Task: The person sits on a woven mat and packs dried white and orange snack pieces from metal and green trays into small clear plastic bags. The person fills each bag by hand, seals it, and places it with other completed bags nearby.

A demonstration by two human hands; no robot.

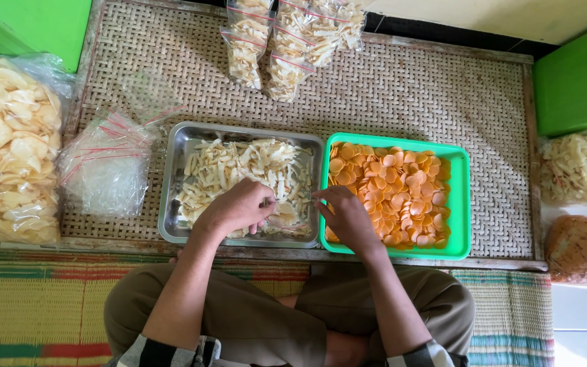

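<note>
A wide woven cane tray point(402, 88) with a wooden rim covers most of the floor in front of the seated person, its weave tight and pale. To the left a big clear bag point(8, 149) bulges with curled white crackers. On the cane tray sit two containers side by side, touching: a rectangular metal tray point(171, 177), shiny and rounded at the corners, heaped with off-white cracker strips point(239, 166), and a green plastic tray point(460, 204) full of small round orange chips point(402, 187) (flat, coin-shaped, overlapping). Left of the metal tray lies a crumpled stack of empty clear bags point(107, 166) with thin red seal lines. At the far edge, several narrow filled packets point(287, 41) with the same red strips lie in a loose row.

The left hand point(236, 209) rests knuckles-up in the strips, fingers curled down into them. The right hand point(344, 214) hovers at the seam between the two trays, fingertips bunched together; whether they pinch anything I cannot tell.
</note>
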